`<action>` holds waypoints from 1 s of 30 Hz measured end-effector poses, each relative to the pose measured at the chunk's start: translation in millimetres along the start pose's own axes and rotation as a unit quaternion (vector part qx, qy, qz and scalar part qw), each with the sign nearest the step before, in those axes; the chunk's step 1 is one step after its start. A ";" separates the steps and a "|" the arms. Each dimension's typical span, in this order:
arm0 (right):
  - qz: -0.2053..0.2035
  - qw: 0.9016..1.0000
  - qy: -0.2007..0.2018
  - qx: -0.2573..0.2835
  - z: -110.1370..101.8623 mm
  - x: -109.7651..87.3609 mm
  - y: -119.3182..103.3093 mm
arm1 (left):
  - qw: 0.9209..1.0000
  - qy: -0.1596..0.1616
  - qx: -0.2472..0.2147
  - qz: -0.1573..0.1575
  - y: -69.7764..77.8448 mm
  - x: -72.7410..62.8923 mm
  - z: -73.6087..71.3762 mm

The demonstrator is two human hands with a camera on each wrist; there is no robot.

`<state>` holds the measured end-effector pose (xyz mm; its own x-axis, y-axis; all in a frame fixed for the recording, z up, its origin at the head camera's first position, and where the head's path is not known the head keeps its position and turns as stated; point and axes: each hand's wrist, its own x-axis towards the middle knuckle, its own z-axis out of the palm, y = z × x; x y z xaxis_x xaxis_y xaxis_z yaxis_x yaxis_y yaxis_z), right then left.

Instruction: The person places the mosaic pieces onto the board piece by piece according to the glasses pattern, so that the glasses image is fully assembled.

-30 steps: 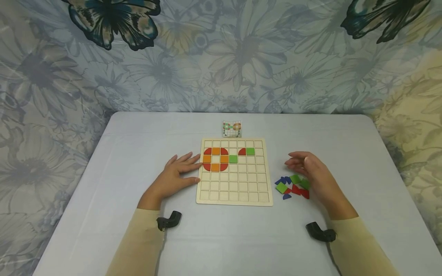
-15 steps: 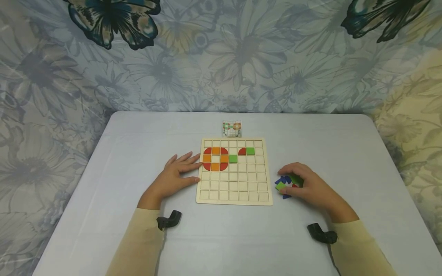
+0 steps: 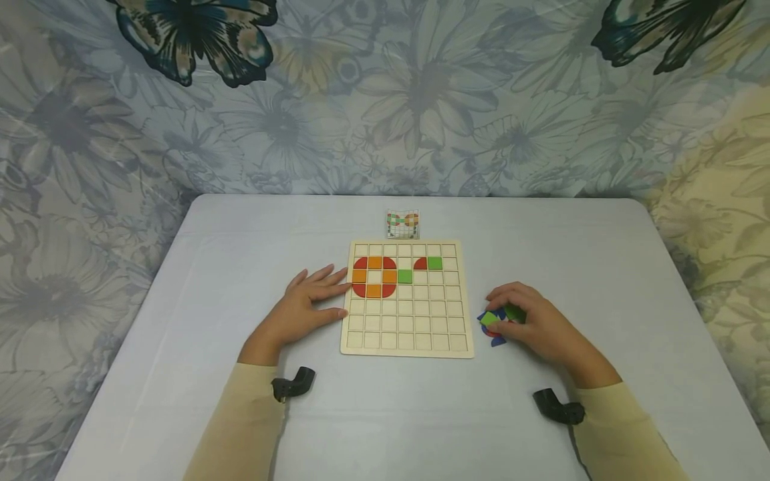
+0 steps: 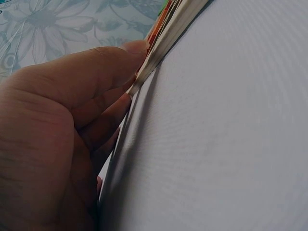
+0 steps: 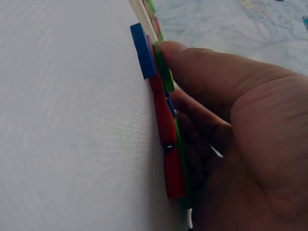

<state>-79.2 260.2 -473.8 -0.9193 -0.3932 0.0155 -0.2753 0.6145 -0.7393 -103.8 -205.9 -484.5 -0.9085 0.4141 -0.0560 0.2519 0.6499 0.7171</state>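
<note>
My left hand (image 3: 309, 304) lies spread at the left edge of a wooden grid board (image 3: 415, 325), fingertips and thumb along its rim. In the left wrist view the thumb (image 4: 110, 67) meets the board's side. On the board, red rounded tiles and orange squares form a ring; a green square (image 3: 405, 276) sits right of it, and a red tile and another green square lie farther right. My right hand (image 3: 535, 324) pinches a green square tile (image 3: 488, 318) between thumb and index finger, over a small pile of blue, red and green tiles. The palm hides part of the pile.
A small pattern card (image 3: 403, 224) lies just behind the board. In the right wrist view, a blue tile (image 5: 143, 50) and red tiles (image 5: 174, 173) lie beside the hand. The white table (image 3: 271, 227) ends at a flowered cloth backdrop (image 3: 421, 133).
My right hand has come down and left from beside the pile onto it, and its thumb and finger have closed on the green tile, which has shifted slightly. The left hand stays put.
</note>
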 end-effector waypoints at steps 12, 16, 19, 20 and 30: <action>0.011 1.000 -0.004 -0.012 -0.1 0.9 -5.4 | 1.000 0.002 0.000 0.001 -1.6 0.1 0.1; 0.013 1.000 -0.011 -0.018 0.5 1.2 -8.1 | 1.000 0.003 0.000 0.001 -1.7 0.2 0.2; 0.013 1.000 -0.017 -0.020 1.2 1.5 -9.2 | 1.000 0.002 0.002 0.000 -2.3 0.2 0.4; 0.012 1.000 -0.017 -0.019 1.4 1.6 -9.3 | 1.000 0.002 0.003 0.000 -2.6 0.2 0.5; 0.016 0.999 0.016 -0.024 3.6 1.9 -8.7 | 1.000 -0.001 0.001 0.002 -1.9 0.3 0.1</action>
<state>-77.5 251.7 -469.7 -0.9361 -0.3513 0.0153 -0.2585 0.6580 -0.7072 -104.5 -206.9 -486.0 -0.9068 0.4180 -0.0547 0.2563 0.6497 0.7157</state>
